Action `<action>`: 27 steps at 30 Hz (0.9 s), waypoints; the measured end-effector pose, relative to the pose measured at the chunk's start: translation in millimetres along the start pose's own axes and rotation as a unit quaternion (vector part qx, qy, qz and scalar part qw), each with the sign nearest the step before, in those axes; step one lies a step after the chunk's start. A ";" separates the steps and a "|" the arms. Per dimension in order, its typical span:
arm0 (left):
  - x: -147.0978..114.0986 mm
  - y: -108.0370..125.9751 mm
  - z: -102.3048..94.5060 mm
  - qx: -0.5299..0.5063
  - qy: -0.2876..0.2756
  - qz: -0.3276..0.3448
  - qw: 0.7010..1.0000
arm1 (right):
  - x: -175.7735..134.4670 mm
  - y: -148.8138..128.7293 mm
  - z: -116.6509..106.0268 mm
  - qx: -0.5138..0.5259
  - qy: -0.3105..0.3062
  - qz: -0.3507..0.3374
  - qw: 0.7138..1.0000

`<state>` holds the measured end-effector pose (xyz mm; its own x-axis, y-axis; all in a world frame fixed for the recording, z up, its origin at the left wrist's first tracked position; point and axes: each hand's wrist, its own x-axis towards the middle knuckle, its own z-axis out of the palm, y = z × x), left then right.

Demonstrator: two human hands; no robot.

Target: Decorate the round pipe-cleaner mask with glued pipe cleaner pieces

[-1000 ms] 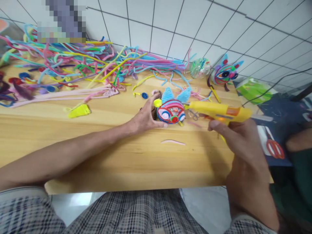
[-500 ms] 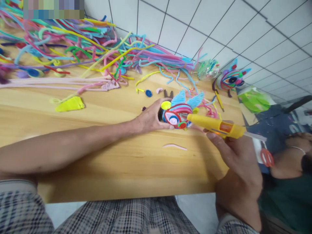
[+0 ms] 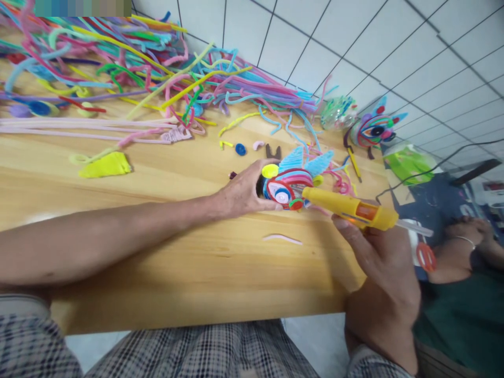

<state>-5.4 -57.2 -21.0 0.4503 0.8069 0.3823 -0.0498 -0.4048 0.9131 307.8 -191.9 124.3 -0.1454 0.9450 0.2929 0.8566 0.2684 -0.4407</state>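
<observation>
My left hand [image 3: 249, 190] is closed around the back of a pipe-cleaner animal head [image 3: 293, 185], which has light blue ears, a red-rimmed eye with a blue ring, yellow discs and a red-and-green nose. In my right hand [image 3: 374, 247] is a yellow glue gun [image 3: 338, 203] with a clear glue stick poking out of its rear. The gun's nozzle points left and meets the face above the nose; whether it touches cannot be made out. Below the head, a short pale pink pipe-cleaner piece [image 3: 282, 239] lies on the wooden table [image 3: 205, 273].
Many coloured pipe cleaners [image 3: 129, 63] are heaped along the tiled wall. A finished-looking animal head [image 3: 376, 130] stands at the back right beside a yellow pencil [image 3: 354, 164]. A yellow piece [image 3: 105, 165] lies at left. Another person's arm [image 3: 452, 257] rests at the right, near red-handled scissors [image 3: 426, 257].
The camera view has shifted slightly. Both hands, the animal head and the glue gun keep nearly the same positions, with the nozzle still at the face. A dark cord shows at the right now.
</observation>
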 end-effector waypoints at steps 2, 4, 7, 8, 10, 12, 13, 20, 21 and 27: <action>-0.2 0.1 -0.7 0.002 -0.002 -0.002 1.000 | -0.6 -0.4 0.2 -0.002 -0.010 0.010 1.000; -0.4 0.2 -1.0 0.002 -0.004 -0.001 1.000 | -0.7 -2.0 0.7 -0.001 -0.020 0.019 1.000; -0.5 0.3 -0.4 0.001 -0.003 0.006 1.000 | -0.1 -4.4 2.3 0.003 -0.020 0.026 0.999; -0.5 0.2 0.0 0.000 0.000 0.007 1.000 | 0.2 -4.6 3.0 0.004 -0.019 0.026 0.999; -0.7 0.0 0.7 -0.003 0.004 0.008 1.000 | 0.6 -4.1 4.1 0.008 -0.017 0.022 1.000; -0.9 -0.3 0.9 -0.009 0.002 0.003 1.000 | 0.7 -2.6 4.7 0.012 -0.018 0.019 1.000; -0.9 -0.3 0.8 -0.013 -0.001 0.002 1.000 | 0.6 -1.9 4.8 0.014 -0.017 0.019 1.000; 0.8 4.6 -0.2 -0.041 -0.005 -0.037 0.998 | -1.4 -2.6 2.1 0.014 -0.023 0.031 0.999; 1.1 5.7 -0.1 -0.045 -0.006 -0.042 0.998 | -1.3 -3.3 2.0 0.014 -0.024 0.033 0.999; 2.3 8.1 0.3 -0.064 -0.002 -0.051 0.997 | -0.1 -3.8 3.3 0.007 -0.017 0.023 1.000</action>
<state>-4.5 -58.7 -12.9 0.4622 0.8393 0.2862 -0.1174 -0.2620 0.9579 302.9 -192.4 123.1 -0.1240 0.9621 0.2429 0.8553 0.2277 -0.4654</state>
